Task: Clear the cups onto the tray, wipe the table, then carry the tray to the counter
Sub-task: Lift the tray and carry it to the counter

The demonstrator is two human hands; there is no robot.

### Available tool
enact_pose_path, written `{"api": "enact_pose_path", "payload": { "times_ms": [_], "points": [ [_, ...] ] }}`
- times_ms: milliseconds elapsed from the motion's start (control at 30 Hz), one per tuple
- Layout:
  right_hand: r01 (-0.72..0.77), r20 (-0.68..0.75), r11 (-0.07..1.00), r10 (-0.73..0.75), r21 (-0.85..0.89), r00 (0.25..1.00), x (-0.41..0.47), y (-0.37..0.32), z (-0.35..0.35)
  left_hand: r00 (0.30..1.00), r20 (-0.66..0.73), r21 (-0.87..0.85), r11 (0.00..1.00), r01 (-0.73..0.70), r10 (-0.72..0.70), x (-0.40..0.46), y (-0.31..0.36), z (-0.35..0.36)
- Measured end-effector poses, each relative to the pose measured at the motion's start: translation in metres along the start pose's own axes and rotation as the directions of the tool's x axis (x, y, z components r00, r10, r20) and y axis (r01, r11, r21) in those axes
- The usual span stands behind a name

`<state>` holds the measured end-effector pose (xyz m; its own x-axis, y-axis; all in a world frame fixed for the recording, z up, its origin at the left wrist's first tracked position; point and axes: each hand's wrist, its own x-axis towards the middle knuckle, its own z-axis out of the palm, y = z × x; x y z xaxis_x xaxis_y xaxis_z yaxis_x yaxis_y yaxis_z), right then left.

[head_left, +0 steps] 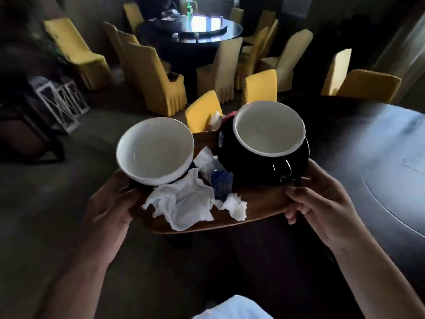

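**Tray loaded and lifted; counter not yet reached**

Tray (259, 204): wooden, held clear of the surface (379, 143); my left hand (112, 210) and right hand (322, 201) each curl round an end.
White cup (155, 149), black cup (268, 143): on tray.
Crumpled napkins (184, 203): between cups.
Remaining, I judge: the carry; no counter visible.

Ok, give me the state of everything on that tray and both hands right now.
Tray: lifted, held at both ends.
White cup: on the tray's left, empty, tilted.
Black cup: on the tray's right, empty, tilted.
Crumpled napkins: loose on the tray between and before the cups.
Left hand: grips the tray's left edge.
Right hand: grips the tray's right edge.
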<state>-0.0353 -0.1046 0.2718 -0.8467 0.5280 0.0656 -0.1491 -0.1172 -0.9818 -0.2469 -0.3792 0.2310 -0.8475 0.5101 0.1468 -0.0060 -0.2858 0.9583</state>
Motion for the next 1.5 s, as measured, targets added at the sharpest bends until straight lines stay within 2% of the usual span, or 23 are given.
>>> {"api": "enact_pose_path", "payload": {
  "times_ms": [67, 233, 433, 667, 800, 933, 1133, 1233, 1333, 1433, 1500],
  "points": [
    [-0.026, 0.083, 1.0, 0.026, 0.003, 0.996, 0.028, 0.001, 0.01, 0.991, -0.137, 0.006, 1.0, -0.011, 0.011, -0.003, 0.002, -0.009],
    [-0.044, 0.295, 0.999, 0.039, 0.009, 0.955, 0.088, 0.011, 0.043, 0.934, -0.357, 0.048, 0.999, 0.002, 0.016, -0.022, 0.008, -0.038],
    [-0.067, 0.482, 0.997, 0.072, -0.028, 0.873, 0.121, 0.037, 0.106, 0.85, -0.525, 0.015, 0.999, -0.04, 0.042, -0.07, 0.017, -0.081],
    [-0.09, 0.683, 0.995, 0.092, -0.039, 0.725, 0.116, 0.053, 0.204, 0.743, -0.648, 0.072, 0.985, -0.156, 0.165, -0.145, 0.042, -0.136],
    [-0.068, 0.768, 0.996, 0.091, -0.061, 0.635, 0.094, 0.066, 0.268, 0.687, -0.698, 0.138, 0.979, -0.148, 0.202, -0.193, 0.066, -0.165],
    [-0.064, 0.821, 0.997, 0.075, -0.047, 0.566, 0.06, 0.071, 0.341, 0.589, -0.776, 0.155, 0.974, -0.167, 0.225, -0.241, 0.101, -0.206],
    [-0.11, 0.888, 0.994, 0.066, -0.017, 0.454, 0.004, 0.084, 0.443, 0.397, -0.889, 0.197, 0.973, -0.118, 0.228, -0.321, 0.139, -0.26],
    [-0.145, 0.927, 0.989, 0.071, -0.018, 0.367, -0.02, 0.096, 0.487, 0.296, -0.929, 0.215, 0.975, -0.053, 0.221, -0.357, 0.15, -0.276],
    [-0.196, 0.957, 0.98, 0.087, -0.033, 0.275, -0.039, 0.108, 0.53, 0.25, -0.932, 0.271, 0.963, -0.007, 0.264, -0.386, 0.154, -0.293],
    [-0.197, 0.978, 0.979, 0.089, -0.052, 0.186, -0.048, 0.12, 0.577, 0.118, -0.955, 0.279, 0.959, 0.052, 0.272, -0.406, 0.155, -0.31],
    [-0.204, 0.987, 0.977, 0.087, -0.058, 0.133, -0.055, 0.129, 0.615, 0.066, -0.96, 0.277, 0.959, 0.056, 0.274, -0.418, 0.155, -0.324]
  ]
}}
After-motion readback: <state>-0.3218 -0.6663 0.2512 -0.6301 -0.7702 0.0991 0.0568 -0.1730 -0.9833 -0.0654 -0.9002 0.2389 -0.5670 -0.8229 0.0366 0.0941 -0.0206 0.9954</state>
